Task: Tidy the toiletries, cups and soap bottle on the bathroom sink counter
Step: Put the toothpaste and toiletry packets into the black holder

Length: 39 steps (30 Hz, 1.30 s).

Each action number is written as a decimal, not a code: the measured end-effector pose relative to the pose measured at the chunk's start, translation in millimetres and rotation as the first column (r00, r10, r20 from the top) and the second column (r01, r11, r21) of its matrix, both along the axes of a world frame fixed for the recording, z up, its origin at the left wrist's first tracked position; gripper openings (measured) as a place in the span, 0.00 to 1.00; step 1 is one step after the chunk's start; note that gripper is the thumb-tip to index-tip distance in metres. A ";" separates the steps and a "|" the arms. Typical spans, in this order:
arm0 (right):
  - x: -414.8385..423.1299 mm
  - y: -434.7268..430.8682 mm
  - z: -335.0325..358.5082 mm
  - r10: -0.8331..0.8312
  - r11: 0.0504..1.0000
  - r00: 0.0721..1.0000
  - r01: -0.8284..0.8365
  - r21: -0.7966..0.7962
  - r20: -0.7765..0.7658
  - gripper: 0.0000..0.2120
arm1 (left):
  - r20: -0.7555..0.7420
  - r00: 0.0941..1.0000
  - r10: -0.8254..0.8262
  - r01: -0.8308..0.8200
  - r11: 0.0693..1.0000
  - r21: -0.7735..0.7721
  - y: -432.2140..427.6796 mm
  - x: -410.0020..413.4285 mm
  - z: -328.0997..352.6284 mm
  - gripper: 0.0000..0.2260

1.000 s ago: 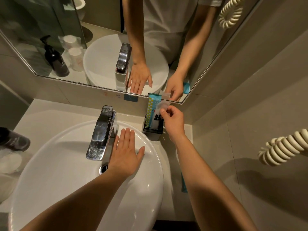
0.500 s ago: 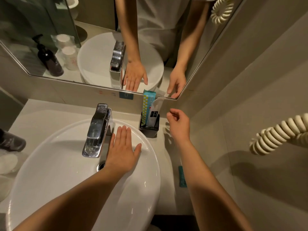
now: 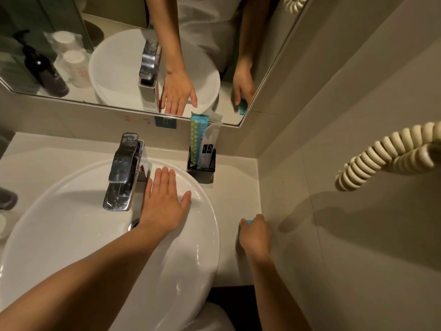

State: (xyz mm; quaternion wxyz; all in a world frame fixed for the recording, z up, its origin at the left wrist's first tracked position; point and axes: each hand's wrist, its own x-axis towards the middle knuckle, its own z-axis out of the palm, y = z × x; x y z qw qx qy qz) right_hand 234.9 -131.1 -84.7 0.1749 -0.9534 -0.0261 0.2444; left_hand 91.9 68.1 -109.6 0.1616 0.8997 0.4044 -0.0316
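Observation:
My left hand (image 3: 164, 206) lies flat, fingers spread, on the back rim of the white basin (image 3: 71, 223), just right of the chrome faucet (image 3: 124, 170). Down on the counter (image 3: 238, 182) by the right wall, my right hand (image 3: 255, 237) has its fingers curled over a small teal packet (image 3: 249, 221), which is mostly hidden. A black holder (image 3: 202, 173) in the back corner holds a green dotted packet (image 3: 196, 137) and a white packet (image 3: 208, 144). The dark soap bottle (image 3: 7, 198) and a wrapped cup (image 3: 2, 225) show only at the left edge.
The mirror (image 3: 262, 75) above the counter reflects the soap bottle, two wrapped cups and both hands. A cream coiled cord (image 3: 386, 154) hangs from the right wall. A narrow strip of counter runs between basin and wall.
My right hand let go of the packet in the black holder, drew back along the wall and dropped onto the teal packet on the counter. My left hand stayed on the basin.

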 end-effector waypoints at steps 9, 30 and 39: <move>-13.9 -9.7 -17.2 -0.004 0.996 0.999 0.009 -0.092 0.053 0.17 | -0.002 1.000 -0.002 0.002 1.000 0.005 0.0 0.2 0.2 0.37; 16.9 29.3 41.8 -0.084 0.785 0.994 0.106 0.611 -0.064 0.07 | 0.008 1.000 0.003 -0.002 1.000 -0.016 -1.0 0.1 4.6 0.37; 42.7 122.6 89.7 0.167 0.604 0.968 -0.250 0.757 0.186 0.08 | 0.022 1.000 0.005 -0.005 1.000 -0.011 -0.5 0.5 4.1 0.37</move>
